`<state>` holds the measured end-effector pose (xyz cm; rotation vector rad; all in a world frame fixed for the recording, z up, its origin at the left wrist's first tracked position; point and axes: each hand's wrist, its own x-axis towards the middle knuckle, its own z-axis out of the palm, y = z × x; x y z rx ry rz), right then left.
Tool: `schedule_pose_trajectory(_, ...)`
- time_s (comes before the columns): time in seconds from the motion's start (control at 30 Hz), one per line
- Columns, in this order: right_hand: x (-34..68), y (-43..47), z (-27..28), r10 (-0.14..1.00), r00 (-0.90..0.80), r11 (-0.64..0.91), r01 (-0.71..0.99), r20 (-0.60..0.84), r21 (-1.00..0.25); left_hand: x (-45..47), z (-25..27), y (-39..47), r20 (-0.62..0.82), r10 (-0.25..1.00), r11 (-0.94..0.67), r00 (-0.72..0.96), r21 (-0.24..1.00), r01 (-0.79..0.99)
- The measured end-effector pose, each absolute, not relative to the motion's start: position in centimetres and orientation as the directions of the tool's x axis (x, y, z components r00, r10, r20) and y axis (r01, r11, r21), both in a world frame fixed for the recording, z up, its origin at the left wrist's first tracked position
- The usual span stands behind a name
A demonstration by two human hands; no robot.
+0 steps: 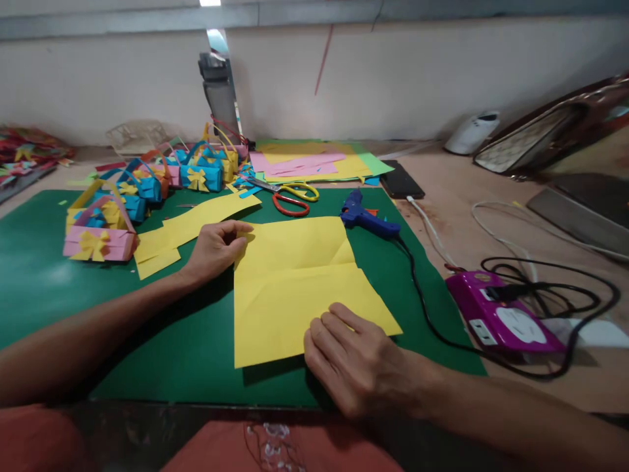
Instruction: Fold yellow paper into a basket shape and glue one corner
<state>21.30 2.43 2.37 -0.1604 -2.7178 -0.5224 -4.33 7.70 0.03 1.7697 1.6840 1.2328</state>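
The yellow paper [280,298] over the green mat [191,357], pinched at its far-left edge by the left hand [215,252] and near edge by the curled right hand [361,360], could wrinkle if they pull unevenly.

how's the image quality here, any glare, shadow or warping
Head view: a pale sheen on the left of the green mat; head view: a dark shadow beneath the near edge of the yellow sheet; head view: the bright strip at the top looks washed out; head view: the handbag at far right looks stretched and soft.
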Motion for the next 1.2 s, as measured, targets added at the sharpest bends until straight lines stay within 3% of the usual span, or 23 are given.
schedule_pose_trajectory(0.3, 20.8, 2.5, 0.9, 0.128, -0.936, 0.989, 0.143, 0.328, 0.022, -4.9, 0.3, 7.7, 0.237, 0.966, -0.218, 0.101, 0.544, 0.811)
schedule_pose_trajectory(0.37, 20.8, 2.6, 0.8, 0.156, -0.935, 0.988, 0.152, 0.318, -0.038, -5.1, 1.4, 7.3, 0.236, 0.958, -0.235, 0.163, 0.323, 0.917)
schedule_pose_trajectory(0.47, 20.7, 2.7, 0.8, 0.167, -0.941, 0.986, 0.154, 0.293, -0.066, -4.8, 3.4, 5.9, 0.251, 0.916, -0.291, 0.314, -0.124, 0.949)
schedule_pose_trajectory(0.53, 20.7, 2.7, 0.9, 0.165, -0.949, 0.986, 0.150, 0.269, -0.077, -4.3, 4.3, 4.5, 0.321, 0.846, -0.357, 0.426, -0.253, 0.899)
schedule_pose_trajectory(0.63, 20.5, 2.9, 1.2, 0.159, -0.961, 0.986, 0.142, 0.225, -0.091, -3.0, 4.1, 2.8, 0.348, 0.696, -0.614, 0.628, -0.164, 0.772)
schedule_pose_trajectory(0.7, 20.4, 2.9, 1.3, 0.155, -0.965, 0.987, 0.141, 0.210, -0.082, -1.9, 3.3, 2.3, 0.223, 0.669, -0.719, 0.709, -0.050, 0.694)
schedule_pose_trajectory(0.8, 20.3, 2.7, 1.4, 0.167, -0.968, 0.984, 0.151, 0.186, -0.098, -0.2, 2.1, 2.6, 0.030, 0.624, -0.782, 0.781, 0.020, 0.623)
schedule_pose_trajectory(0.93, 20.6, 2.2, 1.5, 0.195, -0.965, 0.972, 0.167, 0.177, -0.165, 0.7, 1.3, 3.2, 0.011, 0.601, -0.799, 0.799, 0.048, 0.600)
schedule_pose_trajectory(1.07, 20.8, 2.2, 1.5, 0.227, -0.932, 0.940, 0.133, 0.282, -0.315, 0.3, 0.7, 2.7, -0.050, 0.615, -0.780, 0.787, 0.108, 0.617)
schedule_pose_trajectory(1.2, 20.7, 3.2, 1.6, 0.359, -0.859, 0.870, 0.167, 0.366, -0.463, 0.0, -0.1, 2.2, -0.061, 0.631, -0.756, 0.774, 0.179, 0.630)
